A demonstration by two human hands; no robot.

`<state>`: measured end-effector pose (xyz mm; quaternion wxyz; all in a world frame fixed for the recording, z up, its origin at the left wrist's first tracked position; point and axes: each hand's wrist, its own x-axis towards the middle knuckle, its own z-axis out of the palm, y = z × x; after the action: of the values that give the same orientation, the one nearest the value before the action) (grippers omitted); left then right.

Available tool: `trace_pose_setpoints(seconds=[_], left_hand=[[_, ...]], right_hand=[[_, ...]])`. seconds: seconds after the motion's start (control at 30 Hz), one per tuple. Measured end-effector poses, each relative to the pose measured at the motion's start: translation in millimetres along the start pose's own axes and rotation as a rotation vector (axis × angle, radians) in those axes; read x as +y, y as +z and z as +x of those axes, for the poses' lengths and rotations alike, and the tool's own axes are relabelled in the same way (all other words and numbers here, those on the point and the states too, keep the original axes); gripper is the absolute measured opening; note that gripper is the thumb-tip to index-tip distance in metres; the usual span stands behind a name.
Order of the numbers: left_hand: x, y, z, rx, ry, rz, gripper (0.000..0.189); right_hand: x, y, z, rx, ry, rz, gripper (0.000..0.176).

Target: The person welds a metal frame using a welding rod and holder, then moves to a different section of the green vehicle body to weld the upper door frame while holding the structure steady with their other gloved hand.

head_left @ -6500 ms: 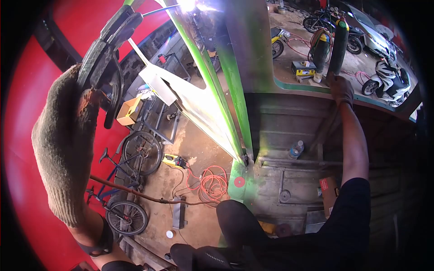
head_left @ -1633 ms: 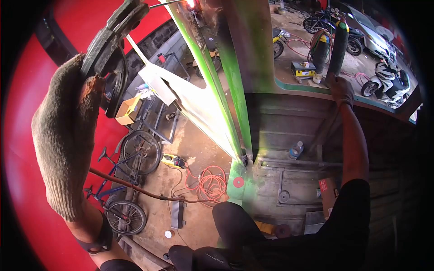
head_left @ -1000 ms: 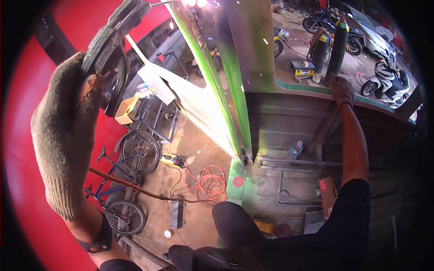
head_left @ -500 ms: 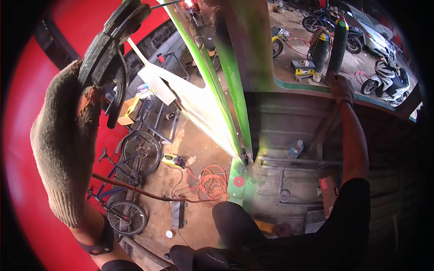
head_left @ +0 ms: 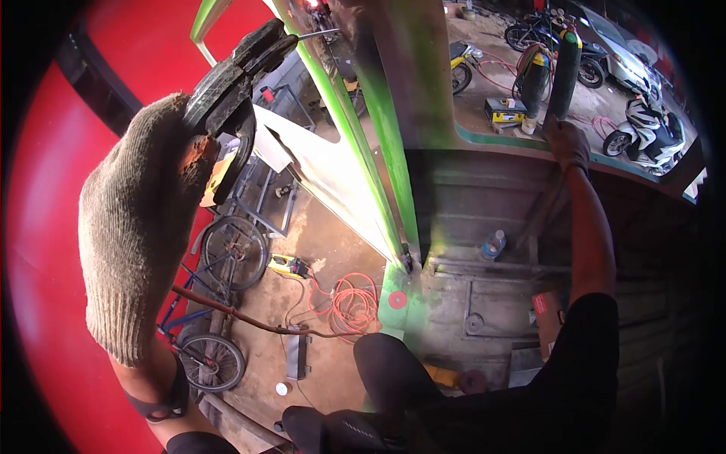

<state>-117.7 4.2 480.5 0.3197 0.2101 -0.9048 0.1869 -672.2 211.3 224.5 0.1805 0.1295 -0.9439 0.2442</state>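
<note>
My left hand (head_left: pixel 144 204), in a worn knitted glove, is closed around a black welding electrode holder (head_left: pixel 234 79) raised at the upper left. A thin welding electrode (head_left: pixel 318 34) sticks out of its jaws, the tip overlapping the scorched metal pillar (head_left: pixel 355 34) of a vehicle body. Below the glove hangs a reddish-brown cable (head_left: pixel 242 318). Over on the right, my right hand (head_left: pixel 567 144) grips the green-edged window sill (head_left: pixel 507 144). Between my hands stands the green door frame (head_left: pixel 389 151), with a white door panel (head_left: pixel 325 170) beside it.
Orange hose (head_left: pixel 354 303) lies coiled on the floor near a yellow machine (head_left: pixel 289 265). A bicycle (head_left: pixel 215 303) lies at the left by a red surface (head_left: pixel 45 250). Inside the body are a plastic bottle (head_left: pixel 494 245) and a box (head_left: pixel 550 321). Gas cylinders (head_left: pixel 563 76) stand outside the window.
My left hand has moved to the right with the electrode holder, bringing the electrode tip across to the pillar. My right hand has stayed on the sill.
</note>
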Motion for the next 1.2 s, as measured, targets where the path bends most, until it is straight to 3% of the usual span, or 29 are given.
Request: trace_pose_setpoints(seconds=[0.17,0.33,0.53,0.63,0.9,0.97,1.2], left_hand=[[-2,1,3,-0.033,-0.033,-0.011,0.034],[-1,-3,5,-0.019,0.128,0.074,0.034],[2,-8,5,-0.021,0.172,0.05,0.033],[2,-8,6,-0.065,0.081,-0.039,0.032],[0,-6,7,-0.038,0.148,0.101,0.031],[1,-5,6,0.06,0.175,-0.022,0.03],[3,-7,8,-0.022,0.101,-0.104,0.032]], right_hand=[[0,-1,1,-0.018,-0.005,0.002,0.056],[-7,-8,-5,-0.011,-0.01,-0.024,0.059],[-9,-12,-8,-0.055,0.013,0.009,0.059],[-4,-4,-4,-0.014,-0.018,0.017,0.059],[-7,-10,-4,-0.046,-0.005,-0.023,0.059],[-8,-13,-4,-0.087,0.014,-0.035,0.059],[-9,-13,-3,-0.086,0.01,-0.059,0.059]])
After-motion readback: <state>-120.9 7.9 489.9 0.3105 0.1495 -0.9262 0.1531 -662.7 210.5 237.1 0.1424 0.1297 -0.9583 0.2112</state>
